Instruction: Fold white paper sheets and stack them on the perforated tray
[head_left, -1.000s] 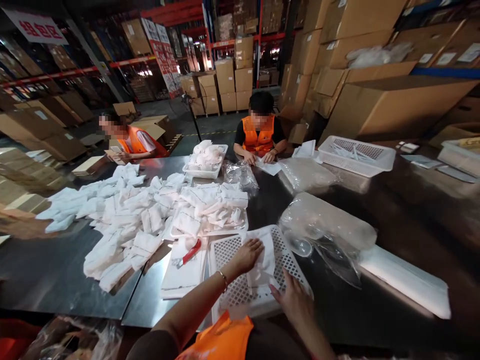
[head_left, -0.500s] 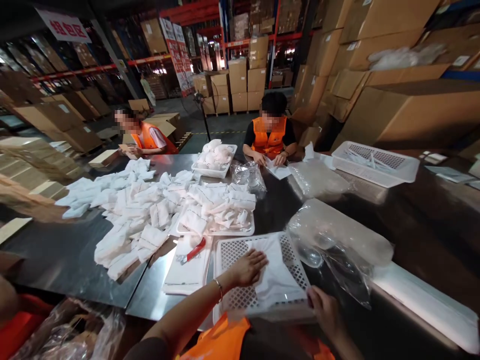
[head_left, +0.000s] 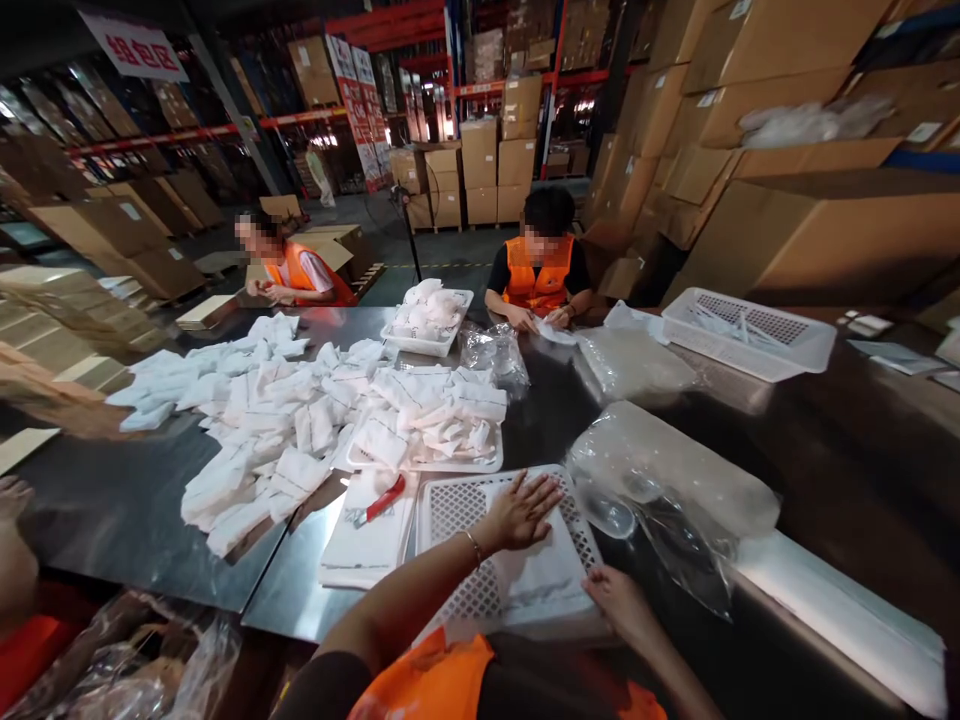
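Note:
A flat white plastic bag point(head_left: 551, 570) lies across a white perforated basket point(head_left: 459, 500) in front of me. My left hand point(head_left: 523, 512) rests palm down on the bag's upper part, fingers spread. At the bag's lower right corner, by the basket rim, my right hand point(head_left: 619, 598) has its fingers closed on the edge; the fingertips are partly hidden. Left of the basket is a stack of white printed bags point(head_left: 360, 545) with a red-handled cutter point(head_left: 384, 500) on top.
Folded white packets point(head_left: 262, 420) form a large heap on the left, some in a white tray point(head_left: 472, 466). Clear plastic packs point(head_left: 675, 460) and a white roll point(head_left: 847, 610) lie to the right. Two people in orange vests point(head_left: 536, 275) work across the table. Another white basket point(head_left: 810, 350) stands far right.
My left hand has slid up and right over the bag, its fingers spreading wider. My right hand has shifted slightly left and up along with the bag's corner.

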